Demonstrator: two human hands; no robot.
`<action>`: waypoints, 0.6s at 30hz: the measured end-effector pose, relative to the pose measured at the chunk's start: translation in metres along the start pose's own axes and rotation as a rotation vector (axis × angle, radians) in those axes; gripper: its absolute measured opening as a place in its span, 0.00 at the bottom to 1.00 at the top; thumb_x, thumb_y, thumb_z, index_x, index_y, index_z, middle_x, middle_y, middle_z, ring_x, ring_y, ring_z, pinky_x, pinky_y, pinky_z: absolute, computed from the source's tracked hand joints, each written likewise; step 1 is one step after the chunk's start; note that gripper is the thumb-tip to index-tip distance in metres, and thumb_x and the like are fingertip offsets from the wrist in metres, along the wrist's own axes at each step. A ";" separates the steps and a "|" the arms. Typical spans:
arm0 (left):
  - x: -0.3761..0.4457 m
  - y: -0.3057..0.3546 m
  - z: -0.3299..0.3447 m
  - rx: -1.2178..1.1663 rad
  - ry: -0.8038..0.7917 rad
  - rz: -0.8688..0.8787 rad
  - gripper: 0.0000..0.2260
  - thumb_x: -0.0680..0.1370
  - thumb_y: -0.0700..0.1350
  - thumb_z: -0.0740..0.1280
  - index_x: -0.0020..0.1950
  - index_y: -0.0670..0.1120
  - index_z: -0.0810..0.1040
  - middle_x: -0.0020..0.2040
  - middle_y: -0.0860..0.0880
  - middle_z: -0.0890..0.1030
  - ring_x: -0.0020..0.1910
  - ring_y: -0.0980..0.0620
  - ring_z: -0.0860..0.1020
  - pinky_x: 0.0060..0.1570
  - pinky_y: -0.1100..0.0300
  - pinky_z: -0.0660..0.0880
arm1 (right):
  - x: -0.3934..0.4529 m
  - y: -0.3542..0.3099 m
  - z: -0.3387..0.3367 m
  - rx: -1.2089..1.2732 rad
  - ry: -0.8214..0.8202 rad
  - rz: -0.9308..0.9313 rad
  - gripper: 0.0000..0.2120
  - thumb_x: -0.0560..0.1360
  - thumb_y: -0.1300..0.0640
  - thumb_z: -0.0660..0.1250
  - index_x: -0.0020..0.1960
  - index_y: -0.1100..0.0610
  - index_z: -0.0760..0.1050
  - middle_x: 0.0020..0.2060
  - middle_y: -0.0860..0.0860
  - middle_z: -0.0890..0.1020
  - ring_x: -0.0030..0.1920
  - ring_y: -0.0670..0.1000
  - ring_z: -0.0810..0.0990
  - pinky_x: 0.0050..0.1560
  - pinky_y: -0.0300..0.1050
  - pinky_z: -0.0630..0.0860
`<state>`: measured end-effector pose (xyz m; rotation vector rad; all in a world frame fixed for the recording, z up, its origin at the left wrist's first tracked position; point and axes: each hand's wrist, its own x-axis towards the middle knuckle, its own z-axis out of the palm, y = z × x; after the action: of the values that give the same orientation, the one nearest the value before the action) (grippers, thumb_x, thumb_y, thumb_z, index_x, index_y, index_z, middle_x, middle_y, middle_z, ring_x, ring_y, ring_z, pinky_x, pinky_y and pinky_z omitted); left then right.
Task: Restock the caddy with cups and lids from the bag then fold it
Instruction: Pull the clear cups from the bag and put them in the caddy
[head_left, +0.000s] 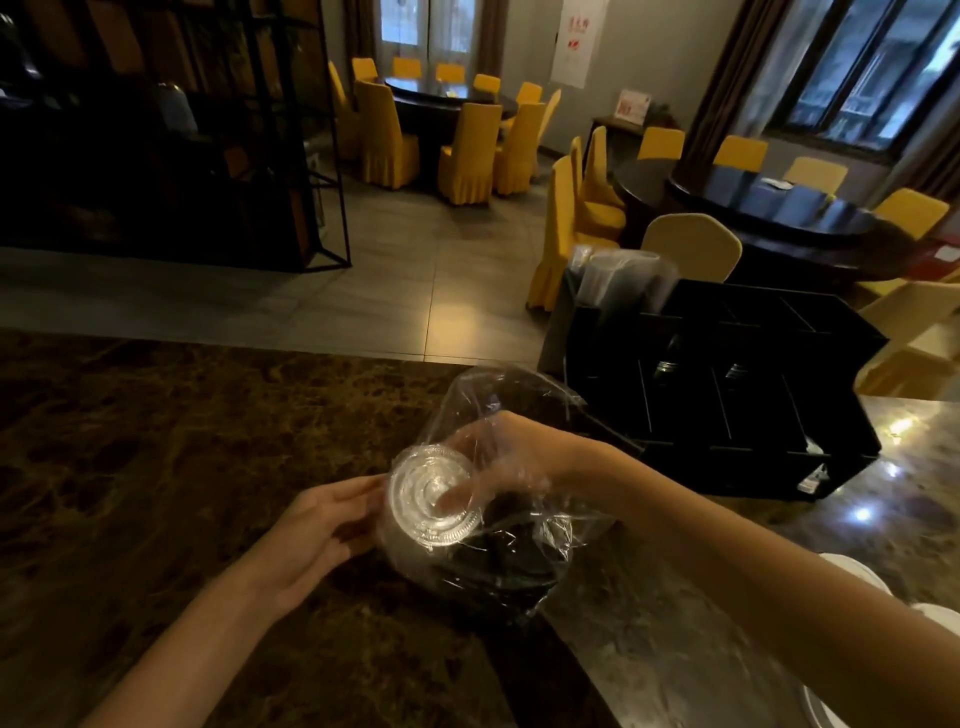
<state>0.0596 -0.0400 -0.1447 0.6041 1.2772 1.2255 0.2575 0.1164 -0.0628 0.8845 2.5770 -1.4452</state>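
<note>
A clear plastic bag (511, 395) lies on the dark marble counter (156, 467) in the middle of the view. My right hand (498, 462) is inside the bag and grips a stack of clear lids (428, 499) at the bag's left end. My left hand (317, 530) holds the bag's left end from outside, touching the lids through the plastic. Dark items lie in the bottom of the bag (498, 566). The black caddy (727, 384) stands to the right, with a sleeve of clear cups (623, 283) upright in its far left corner.
White plates or lids (862, 577) sit at the counter's right edge. Beyond the counter is a tiled floor with round dark tables and yellow-covered chairs (467, 150). A dark metal shelf (291, 135) stands at the far left.
</note>
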 end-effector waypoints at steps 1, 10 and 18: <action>-0.001 0.001 0.001 -0.004 0.009 0.006 0.14 0.74 0.44 0.70 0.58 0.48 0.87 0.60 0.44 0.86 0.60 0.47 0.84 0.57 0.52 0.79 | 0.001 -0.001 0.000 -0.003 -0.022 0.015 0.22 0.72 0.55 0.80 0.64 0.58 0.81 0.57 0.53 0.86 0.59 0.55 0.84 0.67 0.59 0.78; -0.002 -0.004 0.008 -0.085 0.088 0.019 0.13 0.69 0.39 0.72 0.52 0.45 0.88 0.55 0.41 0.87 0.53 0.46 0.87 0.45 0.57 0.83 | -0.008 -0.011 0.000 -0.162 -0.067 0.031 0.26 0.71 0.56 0.81 0.67 0.53 0.78 0.58 0.49 0.85 0.57 0.50 0.84 0.64 0.55 0.80; 0.003 -0.005 0.012 -0.106 0.091 0.029 0.14 0.75 0.37 0.68 0.60 0.42 0.84 0.57 0.40 0.86 0.54 0.44 0.86 0.44 0.56 0.83 | -0.024 -0.016 0.001 -0.259 -0.093 -0.057 0.38 0.70 0.53 0.82 0.76 0.52 0.69 0.64 0.44 0.78 0.61 0.46 0.78 0.61 0.37 0.76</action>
<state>0.0722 -0.0359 -0.1473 0.4971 1.2736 1.3486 0.2688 0.0984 -0.0436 0.6971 2.6580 -1.1000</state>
